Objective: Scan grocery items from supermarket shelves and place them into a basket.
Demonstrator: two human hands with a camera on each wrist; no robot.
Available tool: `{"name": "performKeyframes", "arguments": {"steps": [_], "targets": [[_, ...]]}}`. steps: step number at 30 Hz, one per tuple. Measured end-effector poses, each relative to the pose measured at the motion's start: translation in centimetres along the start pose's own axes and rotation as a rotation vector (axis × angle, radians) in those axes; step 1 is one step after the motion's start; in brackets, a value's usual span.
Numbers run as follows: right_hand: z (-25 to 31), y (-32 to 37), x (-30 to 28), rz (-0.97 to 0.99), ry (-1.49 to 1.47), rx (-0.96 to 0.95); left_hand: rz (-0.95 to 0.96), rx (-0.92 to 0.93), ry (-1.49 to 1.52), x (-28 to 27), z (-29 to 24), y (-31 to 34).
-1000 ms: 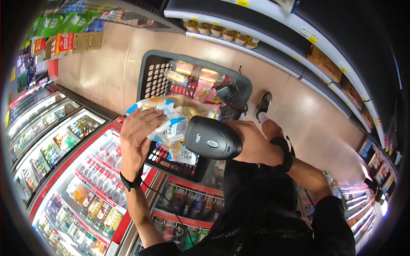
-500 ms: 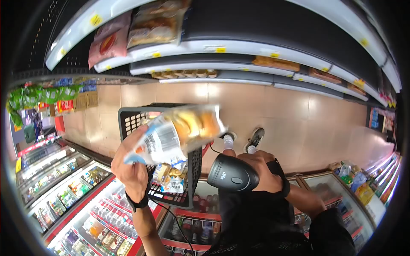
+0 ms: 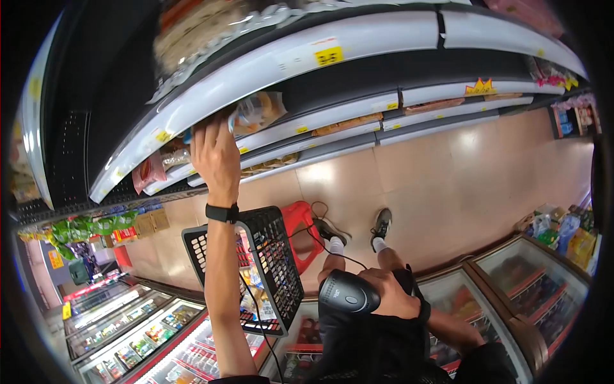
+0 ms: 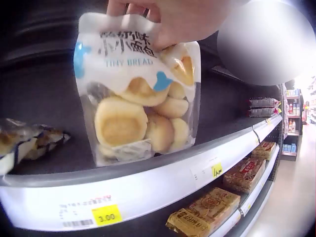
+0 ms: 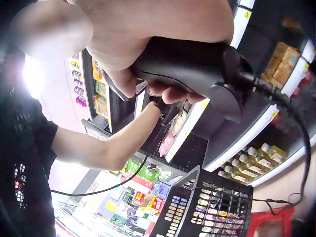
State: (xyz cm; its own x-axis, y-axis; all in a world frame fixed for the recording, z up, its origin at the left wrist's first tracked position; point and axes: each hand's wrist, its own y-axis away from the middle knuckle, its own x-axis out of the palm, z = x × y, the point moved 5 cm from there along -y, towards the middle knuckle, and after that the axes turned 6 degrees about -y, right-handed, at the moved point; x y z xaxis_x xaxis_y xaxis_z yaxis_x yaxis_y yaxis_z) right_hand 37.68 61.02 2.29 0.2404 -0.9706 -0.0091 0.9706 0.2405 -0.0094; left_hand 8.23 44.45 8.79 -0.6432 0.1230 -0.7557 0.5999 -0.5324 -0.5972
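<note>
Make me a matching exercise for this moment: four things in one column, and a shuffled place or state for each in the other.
Things:
1. Bread bag
2. Scanner
3. Basket
4. Price tag reading 3.00

Places and states:
A. Gripped in the right hand
B. Yellow, on the shelf edge
C. Held near its top by the left hand
D. Dark, with rows of slots in its sides

Right pairs: 1-C, 2-A, 3-D, 4-B

Shiny beige tiled floor (image 3: 448, 169), dark white-edged shelves (image 3: 345, 80), glass-topped freezers (image 3: 464, 304)
</note>
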Motion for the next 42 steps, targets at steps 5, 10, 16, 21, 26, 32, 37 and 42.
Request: {"name": "performKeyframes", "arguments": {"steps": [5,10,16,21,26,32,37,42], "targets": [[-0.8,0.8,-1.5,-0.06,-0.013,-0.021,0.18,-0.046,-0.014,3.3,-0.1,-1.9],[-1.7,1.5,-2.6,-0.1,0.025,-0.017,0.361,0.08,-0.07,4.0,-1.4,-1.9],[-1.2,1.0,-4.0,-0.115,0.053,-0.03,0.083,0.14,-0.147,7.7,1.0,-2.9],[-1.3,1.1,-4.3,-0.135,0.061,0.031,0.223,0.093,-0.073,11.9,4.6,-2.4],[-1.6,1.5,-4.2,-0.134,0.092,0.079,0.133,0.168,-0.109,11.2,4.0,-2.7],[-1.8,1.7,-3.6,-0.112,0.087,0.073,0.208,0.04,0.087,7.4,2.0,-4.9],[-1.2,1.2,-3.5,-0.128,0.116,0.089,-0.048,0.261,-0.185,4.6,0.8,-2.7],[-4.0,2.7,-2.1,-0.017,0.095,0.298,0.247,0.075,0.304,-2.1,0.0,6.0]]}}
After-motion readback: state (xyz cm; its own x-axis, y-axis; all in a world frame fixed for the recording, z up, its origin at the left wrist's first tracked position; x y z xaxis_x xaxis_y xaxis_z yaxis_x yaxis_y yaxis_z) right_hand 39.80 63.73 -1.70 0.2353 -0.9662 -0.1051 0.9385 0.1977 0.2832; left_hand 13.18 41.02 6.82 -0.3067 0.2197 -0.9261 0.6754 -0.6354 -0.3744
